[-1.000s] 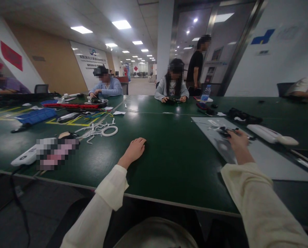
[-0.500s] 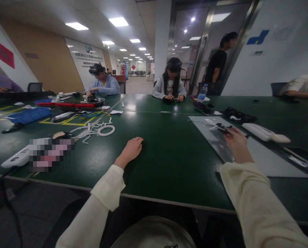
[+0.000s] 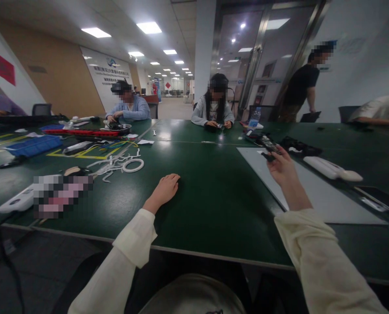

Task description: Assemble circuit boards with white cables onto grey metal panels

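By gray sheet (image 3: 331, 203), held part (image 3: 269, 144) looks blk/gray.

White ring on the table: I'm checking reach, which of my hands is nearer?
Left. Your left hand is right of the white ring and nearer you; your right hand, holding a dark part, is farther right, by the grey board.

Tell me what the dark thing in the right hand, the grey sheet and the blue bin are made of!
Dark thing: perhaps plastic and metal, black with pale glints; too blurred to be sure. The right hand grips it.
Grey sheet: maybe plastic or coated board; flat, smooth, straight-edged.
Blue bin: probably plastic, evenly coloured, with stiff-looking sides.
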A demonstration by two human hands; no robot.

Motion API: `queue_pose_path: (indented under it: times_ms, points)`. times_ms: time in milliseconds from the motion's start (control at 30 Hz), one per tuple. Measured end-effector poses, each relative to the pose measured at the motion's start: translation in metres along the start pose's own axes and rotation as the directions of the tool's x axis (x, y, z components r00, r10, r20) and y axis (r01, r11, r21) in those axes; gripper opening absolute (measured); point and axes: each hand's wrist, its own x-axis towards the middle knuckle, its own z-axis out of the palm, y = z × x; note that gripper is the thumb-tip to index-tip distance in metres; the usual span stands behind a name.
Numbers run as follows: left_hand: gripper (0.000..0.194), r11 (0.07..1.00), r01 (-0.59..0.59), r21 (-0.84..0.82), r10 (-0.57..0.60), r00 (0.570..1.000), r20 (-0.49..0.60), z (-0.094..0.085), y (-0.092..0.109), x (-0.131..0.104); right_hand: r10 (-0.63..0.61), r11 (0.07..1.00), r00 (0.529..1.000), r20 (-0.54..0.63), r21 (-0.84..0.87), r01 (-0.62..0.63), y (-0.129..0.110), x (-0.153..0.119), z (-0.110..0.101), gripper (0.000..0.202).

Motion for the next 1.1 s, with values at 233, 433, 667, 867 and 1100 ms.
queue_pose_path:
  times_ms: [233,433,667,867,1100]
  points:
    - [0.033,0.992,0.077,-0.099,-0.097,0.971,-0.220,-0.002,0.001,0.004,0.303,0.944,0.908,0.288,-0.221,-0.245,0.035,-0.047,0.041,0.040]
    - [0.032,0.911,0.149,-0.385,-0.310,0.862,-0.401,-0.008,0.001,0.009,0.470,0.876,0.732,0.493,-0.359,-0.321,0.055,-0.084,0.063,0.042]
    - [0.046,0.644,0.196,-0.739,-0.371,0.925,-0.078,-0.013,0.003,0.010,0.504,0.861,0.651,0.568,-0.396,-0.320,0.063,-0.107,0.072,0.044]
    - [0.042,0.177,0.256,-0.950,-0.186,0.957,0.223,-0.016,0.008,0.009,0.520,0.852,0.636,0.570,-0.402,-0.336,0.067,-0.109,0.069,0.043]
    - [0.034,0.186,0.246,-0.951,-0.256,0.947,0.195,-0.013,0.006,0.008,0.539,0.841,0.602,0.589,-0.424,-0.338,0.074,-0.106,0.065,0.042]
